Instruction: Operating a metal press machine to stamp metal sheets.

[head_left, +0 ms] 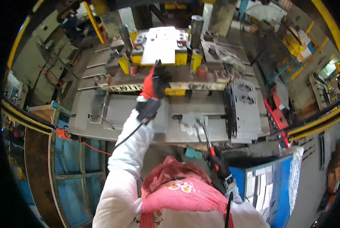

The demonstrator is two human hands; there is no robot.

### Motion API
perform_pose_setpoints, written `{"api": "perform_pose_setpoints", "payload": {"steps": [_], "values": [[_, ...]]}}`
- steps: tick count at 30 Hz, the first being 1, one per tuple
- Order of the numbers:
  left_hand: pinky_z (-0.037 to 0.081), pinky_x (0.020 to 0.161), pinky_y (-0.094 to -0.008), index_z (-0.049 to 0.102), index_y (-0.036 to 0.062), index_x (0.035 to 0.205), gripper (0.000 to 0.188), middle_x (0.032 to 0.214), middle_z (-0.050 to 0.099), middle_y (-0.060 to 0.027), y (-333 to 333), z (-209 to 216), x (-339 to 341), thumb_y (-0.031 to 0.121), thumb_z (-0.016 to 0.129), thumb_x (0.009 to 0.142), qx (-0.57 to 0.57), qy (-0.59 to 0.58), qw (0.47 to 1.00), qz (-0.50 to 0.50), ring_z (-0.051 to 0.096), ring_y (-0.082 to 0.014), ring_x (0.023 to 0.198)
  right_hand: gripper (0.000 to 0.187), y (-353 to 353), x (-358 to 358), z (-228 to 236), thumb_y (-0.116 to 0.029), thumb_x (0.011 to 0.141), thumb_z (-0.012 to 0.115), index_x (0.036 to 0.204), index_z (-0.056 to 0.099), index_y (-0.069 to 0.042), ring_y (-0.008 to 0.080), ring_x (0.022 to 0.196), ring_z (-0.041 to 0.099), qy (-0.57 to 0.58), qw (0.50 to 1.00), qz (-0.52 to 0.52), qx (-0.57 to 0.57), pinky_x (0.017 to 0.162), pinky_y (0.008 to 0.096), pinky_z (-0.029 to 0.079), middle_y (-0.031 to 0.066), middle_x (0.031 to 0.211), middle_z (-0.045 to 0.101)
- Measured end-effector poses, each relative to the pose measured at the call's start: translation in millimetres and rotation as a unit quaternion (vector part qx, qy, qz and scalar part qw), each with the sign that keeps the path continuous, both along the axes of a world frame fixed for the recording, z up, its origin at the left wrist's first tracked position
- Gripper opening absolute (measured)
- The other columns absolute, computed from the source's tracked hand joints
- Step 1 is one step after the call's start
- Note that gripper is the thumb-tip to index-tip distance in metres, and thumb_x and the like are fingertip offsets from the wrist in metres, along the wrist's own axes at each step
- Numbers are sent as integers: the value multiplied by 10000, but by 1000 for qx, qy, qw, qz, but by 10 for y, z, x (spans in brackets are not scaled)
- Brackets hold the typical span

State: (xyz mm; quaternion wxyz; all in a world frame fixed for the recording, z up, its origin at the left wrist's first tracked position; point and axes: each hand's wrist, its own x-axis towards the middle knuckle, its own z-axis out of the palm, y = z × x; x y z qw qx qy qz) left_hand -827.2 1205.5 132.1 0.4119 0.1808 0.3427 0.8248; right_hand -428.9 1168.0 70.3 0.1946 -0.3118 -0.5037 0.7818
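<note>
On top of the press die [181, 59], between dark upright posts, lies a flat pale sheet [159, 46], glaring bright, with a few small dark marks toward its far edge. The left hand [155, 81], in a red and black glove, reaches to the sheet's near edge, where a dark fingertip overlaps it; whether the left grip is pinched on the edge or merely resting against it, I cannot tell. A black device [148, 110] with a cable is fastened at that wrist. The right hand [220, 167], in a black glove, is well apart and lower, its grip closed around the red handle of a long tool [211, 149], whose flat head points away over the steel bench [177, 135]. On the bench's right side stands a stack of dark-edged cut sheets [247, 110]; on its left lie flat grey sheets [136, 110]. The person wears a pink checked apron [181, 195] over white sleeves. Beside the right arm is a blue bin [286, 186] containing pale sheets, and at far left stands a blue-panelled frame [67, 155], with an orange cord [96, 149] running in front.
</note>
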Motion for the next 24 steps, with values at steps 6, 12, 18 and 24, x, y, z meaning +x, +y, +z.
{"api": "perform_pose_setpoints", "payload": {"steps": [6,12,18,24], "values": [[455,639,-338,580,48,985,286,848,604,-66,380,276,-9,296,531,852,-39,146,987,50,567,-188,747,545,7,47,-212,-221,822,540,1296,327,-56,84,524,476,-52,999,5,0,471,225,392,90,816,598],[438,666,-281,617,67,971,274,821,626,-29,-675,596,-95,57,666,702,-173,247,937,174,556,-124,758,623,36,40,444,-82,735,531,1322,323,-78,95,557,487,5,997,-75,34,483,241,417,101,852,577],[430,705,-264,603,-4,977,277,832,625,-54,-1528,1246,-435,71,619,710,-275,521,806,-55,542,-116,755,671,212,-161,939,-45,670,504,1317,328,-48,164,695,555,31,992,-7,125,637,265,467,109,914,577],[444,721,-271,609,22,986,357,849,634,-69,-1192,1289,-588,72,624,633,-307,591,704,-246,567,-133,775,662,170,-663,1094,-134,718,616,1303,331,-12,255,1086,507,-31,887,222,404,923,332,371,157,1185,515]]}}
